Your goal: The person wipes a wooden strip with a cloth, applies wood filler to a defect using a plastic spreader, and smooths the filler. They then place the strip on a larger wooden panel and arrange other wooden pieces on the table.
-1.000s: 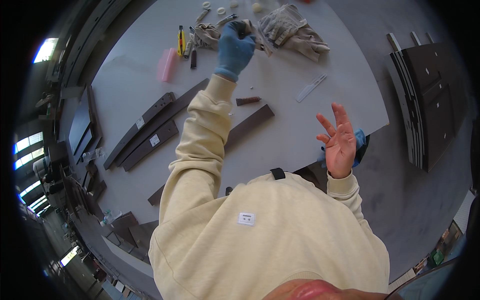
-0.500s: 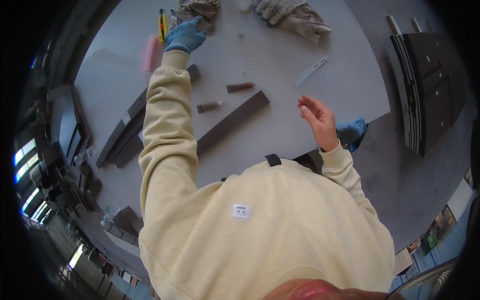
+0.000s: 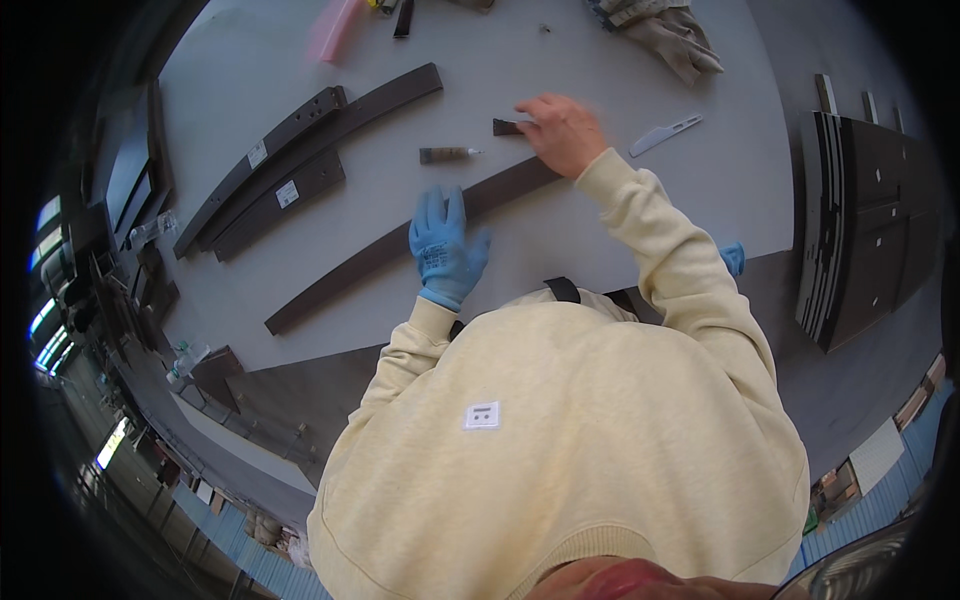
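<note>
My left hand, in a blue glove, lies flat with fingers stretched over a long dark brown strip on the table. My bare right hand is above the strip's far right end, slightly blurred, its fingers curved and a little apart. Their tips are at a small dark tube, whose right end they hide. Left of that tube lies another small brown tube with a pale nozzle. Right of my right hand is a flat pale knife with a slotted handle.
Dark curved pieces with white labels lie at the left of the grey table. Pink material and a dark slim item are at the far edge, a crumpled cloth at far right. Stacked dark panels stand beyond the right edge.
My left hand has come back from the far left and now rests on the strip. My right hand has moved forward and left to the tube. The view has shifted.
</note>
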The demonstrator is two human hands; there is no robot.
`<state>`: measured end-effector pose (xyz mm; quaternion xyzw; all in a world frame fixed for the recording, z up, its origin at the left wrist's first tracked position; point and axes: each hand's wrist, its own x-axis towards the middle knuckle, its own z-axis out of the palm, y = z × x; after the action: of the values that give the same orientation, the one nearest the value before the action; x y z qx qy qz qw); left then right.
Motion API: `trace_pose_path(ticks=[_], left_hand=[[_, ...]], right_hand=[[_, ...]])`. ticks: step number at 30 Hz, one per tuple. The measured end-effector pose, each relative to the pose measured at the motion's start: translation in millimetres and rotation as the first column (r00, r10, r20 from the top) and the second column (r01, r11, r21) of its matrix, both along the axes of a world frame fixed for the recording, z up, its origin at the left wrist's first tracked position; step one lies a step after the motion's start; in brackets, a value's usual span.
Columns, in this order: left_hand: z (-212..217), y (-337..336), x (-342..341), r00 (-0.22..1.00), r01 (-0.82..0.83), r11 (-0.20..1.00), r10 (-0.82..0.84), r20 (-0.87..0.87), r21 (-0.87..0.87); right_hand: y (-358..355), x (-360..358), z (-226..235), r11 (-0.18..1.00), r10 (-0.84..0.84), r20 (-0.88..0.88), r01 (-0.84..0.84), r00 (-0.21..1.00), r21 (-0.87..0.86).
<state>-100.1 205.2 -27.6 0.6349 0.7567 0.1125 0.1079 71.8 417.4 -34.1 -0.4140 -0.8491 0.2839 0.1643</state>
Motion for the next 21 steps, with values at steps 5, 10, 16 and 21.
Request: trace_pose_path(ticks=[5, 10, 16, 21], left_hand=[[-40, -15, -22, 0.995, 0.006, 0.999, -0.009, -0.096, -0.034], [-58, -10, -35, 0.993, 0.046, 0.999, -0.049, -0.106, -0.03], [-47, -2, -44, 0.975, 0.168, 0.979, -0.182, -0.127, -0.111], [-36, 1, -48, 0.97, 0.217, 0.948, -0.237, -0.057, -0.234]], right_hand=[[-13, -77, -30, 0.967, 0.23, 0.233, -0.248, 0.945, 0.053], [-38, -124, -50, 0.923, 0.288, 0.362, -0.358, 0.886, 0.143], [-39, -120, -42, 0.937, 0.29, 0.421, -0.344, 0.859, 0.057], [-8, -60, -4, 0.953, 0.061, 0.143, -0.015, 0.988, -0.302]])
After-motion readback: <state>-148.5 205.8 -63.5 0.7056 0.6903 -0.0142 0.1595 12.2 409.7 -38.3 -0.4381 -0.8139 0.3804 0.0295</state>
